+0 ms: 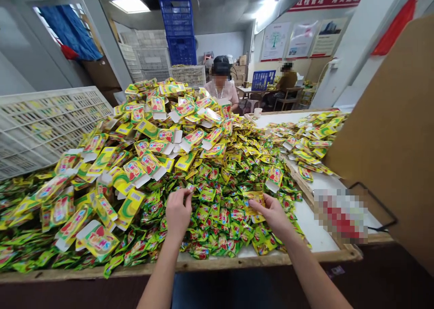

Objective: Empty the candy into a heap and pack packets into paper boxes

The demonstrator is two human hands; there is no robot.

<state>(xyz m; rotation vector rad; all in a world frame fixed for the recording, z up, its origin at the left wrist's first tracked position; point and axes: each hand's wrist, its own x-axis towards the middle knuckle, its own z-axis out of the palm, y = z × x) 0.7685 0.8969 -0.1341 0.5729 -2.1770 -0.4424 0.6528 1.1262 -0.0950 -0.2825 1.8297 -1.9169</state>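
My left hand (178,211) is closed in a pinch over the heap of small green candy packets (222,216). Whatever lies between its fingertips is too small to name. To the right, my right hand (275,214) grips a flat yellow packet (254,204) between thumb and fingers, just above the same heap. Yellow-and-green printed cardboard boxes (149,164), many with white end flaps open, are piled high at the left and middle. One open box (274,177) lies on the packets beyond my right hand.
A wooden edge (237,262) borders the white tabletop (322,187). More yellow boxes (318,132) lie at right, near a large cardboard sheet (389,141). A white plastic crate (50,123) leans at left. One person (224,87) sits across the heap; another (285,87) sits farther back.
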